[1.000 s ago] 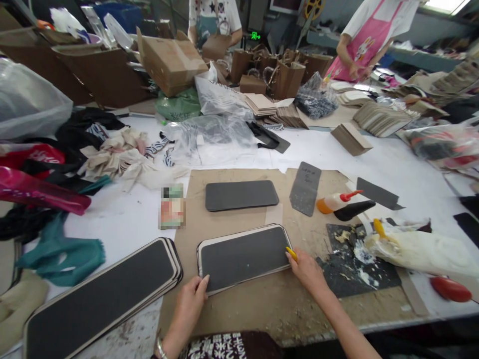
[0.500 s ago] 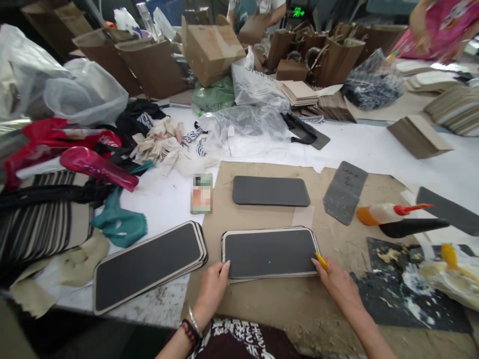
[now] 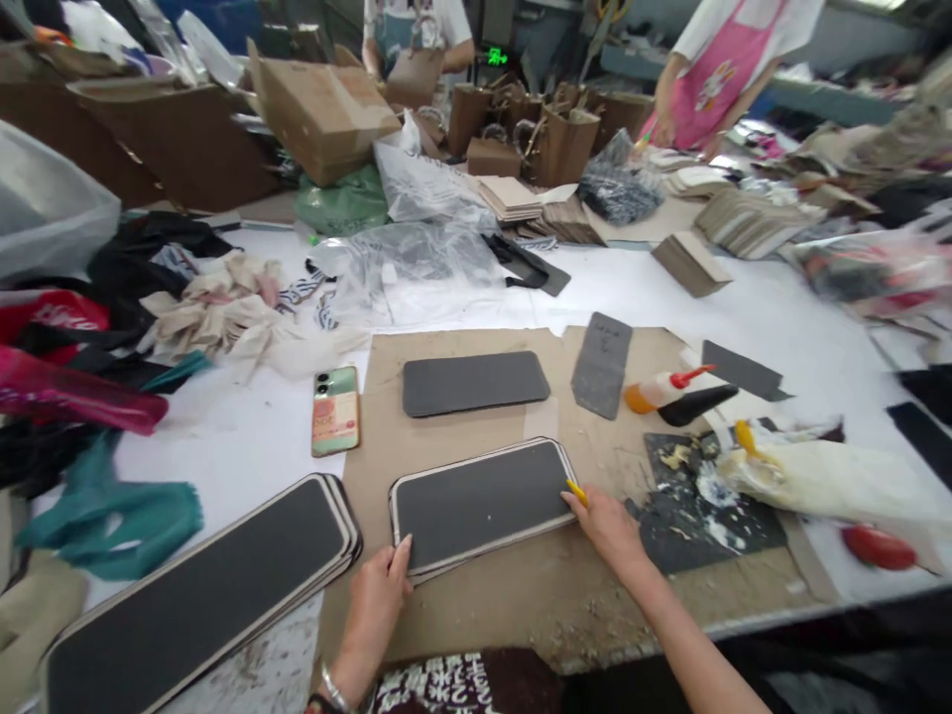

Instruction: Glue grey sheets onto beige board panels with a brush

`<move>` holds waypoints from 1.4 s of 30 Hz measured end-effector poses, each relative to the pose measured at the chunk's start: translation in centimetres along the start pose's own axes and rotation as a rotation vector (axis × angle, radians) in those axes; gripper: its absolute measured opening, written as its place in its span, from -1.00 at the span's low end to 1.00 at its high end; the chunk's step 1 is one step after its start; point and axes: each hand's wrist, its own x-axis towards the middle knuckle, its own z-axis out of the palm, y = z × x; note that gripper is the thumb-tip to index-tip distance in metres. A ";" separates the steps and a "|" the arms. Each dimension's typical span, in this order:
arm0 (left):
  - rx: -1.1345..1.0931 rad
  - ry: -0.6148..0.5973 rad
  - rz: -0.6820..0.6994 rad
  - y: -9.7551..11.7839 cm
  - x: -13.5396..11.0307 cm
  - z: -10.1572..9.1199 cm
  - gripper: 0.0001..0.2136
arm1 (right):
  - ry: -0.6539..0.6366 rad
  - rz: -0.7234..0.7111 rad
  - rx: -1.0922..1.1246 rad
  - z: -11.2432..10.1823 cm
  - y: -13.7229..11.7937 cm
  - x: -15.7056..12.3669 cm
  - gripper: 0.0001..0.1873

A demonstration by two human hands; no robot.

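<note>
Basically pinched the grey panel [image 3: 483, 506], long side roughly left-to-right, near-left with left hand [image 3: 377, 590]; clasped yellow tool [image 3: 577, 492] in right hand [image 3: 611, 531] at its right end.

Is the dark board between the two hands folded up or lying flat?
Flat: the dark board shows one broad, smooth face with no fold across it.

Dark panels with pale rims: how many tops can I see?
2 clearly: the middle panel, between the left hand and right hand, and the left panel, at the picture's lower left. Layered edges show beneath both, so more may be hidden.
</note>
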 end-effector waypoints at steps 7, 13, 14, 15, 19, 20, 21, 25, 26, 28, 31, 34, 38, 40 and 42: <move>0.244 0.070 0.075 0.2 -0.4 -1.4 -0.65 | 0.002 0.066 0.025 -0.8 -0.1 -0.4 -0.70; 0.117 0.120 0.126 0.2 -0.6 -1.6 -0.66 | 0.085 0.038 0.024 -0.6 0.0 -1.0 -0.77; 0.116 0.130 0.145 0.0 -0.4 -1.4 -0.65 | 0.087 0.033 0.013 -0.3 -0.2 -1.2 -0.78; 0.115 0.143 0.164 -0.1 -0.3 -1.1 -0.64 | 0.092 0.026 -0.001 0.0 -0.4 -1.4 -0.77; 0.060 0.198 0.213 -0.6 -0.2 -0.1 -0.62 | 0.143 -0.002 -0.067 1.2 -1.0 -2.4 -0.70; 0.037 0.213 0.226 -0.6 -0.3 0.0 -0.62 | 0.148 -0.001 -0.079 1.4 -1.1 -2.5 -0.70; 0.012 0.230 0.237 -0.6 -0.5 0.1 -0.63 | 0.144 0.006 -0.089 1.6 -1.1 -2.7 -0.70; -0.103 0.281 0.235 -0.2 -0.8 -0.3 -0.69 | 0.083 0.045 -0.104 1.7 -1.3 -2.6 -0.69; -0.133 0.275 0.216 0.0 -0.7 -0.5 -0.70 | 0.074 0.044 -0.107 1.6 -1.5 -2.6 -0.68; -0.190 0.245 0.165 0.3 -0.4 -1.1 -0.71 | 0.062 0.048 -0.112 1.4 -1.8 -2.7 -0.68; -0.229 0.183 0.141 0.6 0.7 -1.7 -0.63 | 0.058 0.054 -0.084 1.3 -2.1 -3.0 -0.67; -0.240 0.135 0.160 0.4 1.9 -1.9 -0.52 | 0.058 0.076 0.015 1.0 -1.9 -3.0 -0.70; -0.280 0.054 0.145 -1.1 2.6 -1.9 -0.50 | 0.043 0.155 0.162 0.3 -1.0 -2.7 -0.72; -0.293 0.007 0.133 -1.9 2.6 -1.9 -0.51 | 0.028 0.165 0.270 0.1 -0.8 -2.4 -0.72; -0.309 -0.030 0.107 -2.4 2.7 -2.0 -0.52 | 0.007 0.182 0.360 0.0 -0.8 -2.2 -0.70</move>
